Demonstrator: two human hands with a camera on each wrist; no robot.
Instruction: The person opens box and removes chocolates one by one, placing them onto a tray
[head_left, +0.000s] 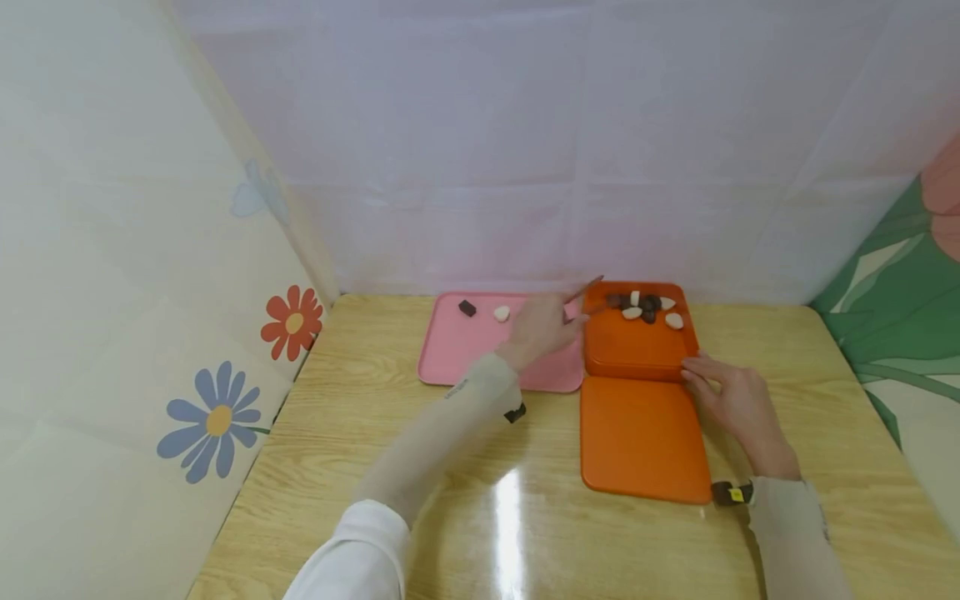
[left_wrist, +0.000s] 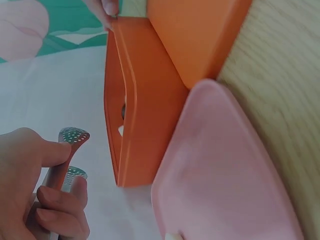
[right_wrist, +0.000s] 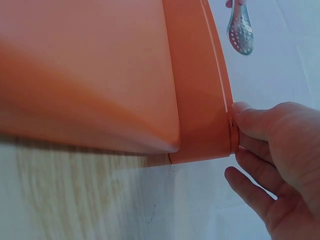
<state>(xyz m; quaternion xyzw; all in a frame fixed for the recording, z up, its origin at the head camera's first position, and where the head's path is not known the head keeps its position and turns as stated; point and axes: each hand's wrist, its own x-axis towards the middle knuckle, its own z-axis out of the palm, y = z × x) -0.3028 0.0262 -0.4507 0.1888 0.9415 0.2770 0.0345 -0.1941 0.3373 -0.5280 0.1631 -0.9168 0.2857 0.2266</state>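
Observation:
My left hand [head_left: 538, 329] is over the right part of the pink tray [head_left: 450, 358], gripping metal tongs [left_wrist: 61, 172]. Their two perforated heads stand apart, with nothing between them in the left wrist view. The tongs reach toward the orange box [head_left: 633, 369], where several dark pieces [head_left: 649, 305] and white pieces [head_left: 673, 321] lie near the back. At the box's front right corner, my right hand [right_wrist: 285, 145] pinches the rim between thumb and fingers. A dark block [head_left: 467, 308] and a white piece [head_left: 502, 313] rest on the pink tray.
An orange lid [head_left: 643, 437] lies flat on the wooden table [head_left: 360, 417], against the front of the box. The pink tray adjoins the box's left side. A pale cloth backdrop [head_left: 450, 150] rises right behind both, and flower-printed cloth [head_left: 217, 421] hangs at the sides.

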